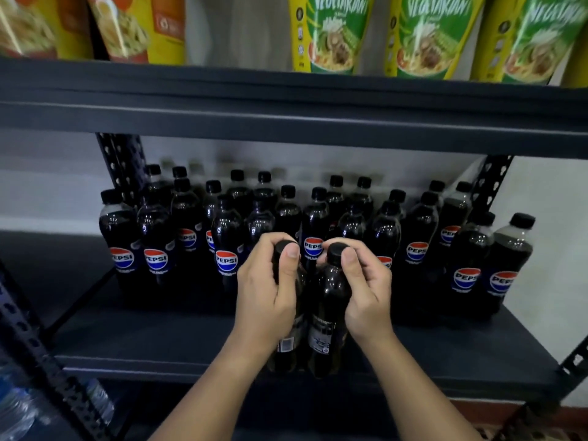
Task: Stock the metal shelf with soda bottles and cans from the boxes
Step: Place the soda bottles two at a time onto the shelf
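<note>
Two dark Pepsi bottles stand side by side near the front edge of the dark metal shelf (159,342). My left hand (267,288) grips the neck of the left bottle (288,345), thumb by its black cap. My right hand (366,291) grips the neck of the right bottle (327,329) the same way. Their labels face away from the shelf's back. Behind them, several rows of Pepsi bottles (227,237) fill the rear of the shelf, logos facing me.
The shelf board above (286,103) hangs low over the bottles and carries green noodle packs (331,33) and orange packs (127,27). Perforated uprights (124,163) stand at the back corners. Clear water bottles (19,405) sit at lower left. Bare shelf surface lies left and right of my hands.
</note>
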### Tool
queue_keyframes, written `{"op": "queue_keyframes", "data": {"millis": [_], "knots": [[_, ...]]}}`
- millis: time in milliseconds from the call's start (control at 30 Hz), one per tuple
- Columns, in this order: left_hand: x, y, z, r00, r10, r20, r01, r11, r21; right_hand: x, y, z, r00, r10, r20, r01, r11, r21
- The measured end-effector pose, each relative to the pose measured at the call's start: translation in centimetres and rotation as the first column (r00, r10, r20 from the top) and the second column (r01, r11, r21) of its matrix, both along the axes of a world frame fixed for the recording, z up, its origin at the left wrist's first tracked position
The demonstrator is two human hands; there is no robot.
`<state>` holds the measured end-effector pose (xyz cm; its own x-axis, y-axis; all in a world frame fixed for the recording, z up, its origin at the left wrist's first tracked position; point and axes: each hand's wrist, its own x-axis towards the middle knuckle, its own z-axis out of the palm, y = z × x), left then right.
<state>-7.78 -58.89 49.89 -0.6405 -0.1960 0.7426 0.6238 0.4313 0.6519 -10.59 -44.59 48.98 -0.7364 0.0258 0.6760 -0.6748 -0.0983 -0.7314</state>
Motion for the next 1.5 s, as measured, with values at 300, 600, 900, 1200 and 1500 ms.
{"op": "queue_keyframes", "data": {"millis": [300, 600, 900, 1200, 1500], "knots": [[-4.6, 0.2, -1.3, 0.999, 0.030, 0.020, -0.031, 0.999, 0.016, -4.7, -0.2, -0.6, 0.997, 0.025, 0.078, -0.013, 0.988, -0.154], [-6.9, -0.1, -2.4, 0.998, -0.035, 0.055, 0.031, 0.997, 0.074, -7.7, 0.0, -2.0, 0.993, 0.023, 0.118, 0.002, 0.978, -0.208], [-3.9, -1.9, -7.9, 0.949, -0.160, 0.270, 0.144, 0.987, 0.077, -3.8, 2.4, -5.7, 0.966, 0.033, 0.257, -0.084, 0.978, 0.192], [-2.2, -2.2, -12.0, 0.909, -0.105, 0.404, 0.055, 0.990, 0.133, -0.9, 1.9, -9.9, 0.911, -0.164, 0.378, 0.078, 0.969, 0.233], [-1.1, -2.4, -11.2, 0.886, -0.208, 0.415, 0.151, 0.975, 0.165, 0.1, 2.0, -10.4, 0.943, -0.110, 0.313, 0.053, 0.981, 0.186]]}}
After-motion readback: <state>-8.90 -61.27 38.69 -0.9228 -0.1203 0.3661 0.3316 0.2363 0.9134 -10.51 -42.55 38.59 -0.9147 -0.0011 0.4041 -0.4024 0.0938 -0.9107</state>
